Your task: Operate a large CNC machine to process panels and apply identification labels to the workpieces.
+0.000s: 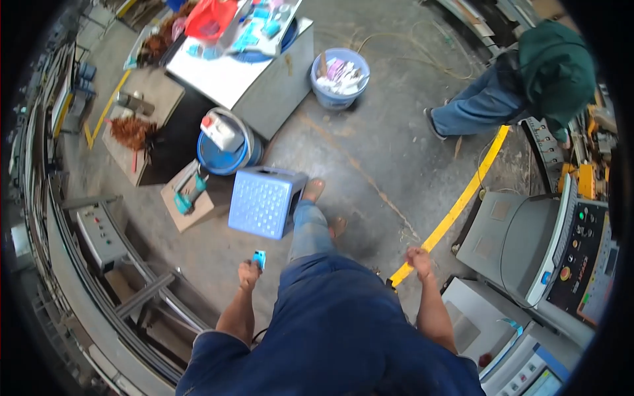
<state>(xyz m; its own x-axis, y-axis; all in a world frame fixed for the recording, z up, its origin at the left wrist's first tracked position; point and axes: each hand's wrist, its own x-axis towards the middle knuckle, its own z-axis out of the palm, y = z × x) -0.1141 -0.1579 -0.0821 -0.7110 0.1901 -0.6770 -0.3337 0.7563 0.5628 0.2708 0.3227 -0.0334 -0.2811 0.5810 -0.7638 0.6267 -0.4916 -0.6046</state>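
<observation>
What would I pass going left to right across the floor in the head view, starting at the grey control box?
Control box → left hand holding a small blue piece → blue stool → right hand → yellow floor line → grey machine console.

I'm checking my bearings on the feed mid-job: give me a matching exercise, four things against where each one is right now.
Things:
1. small blue object
2. blue plastic stool
3. light blue bucket
4. yellow floor line

Places:
A. on the concrete beside the grey table
B. in the left hand
C. running past the closed right hand toward the grey machines
D. on the floor just ahead of the person's feet

Pairs: 1-B, 2-D, 3-A, 4-C
</observation>
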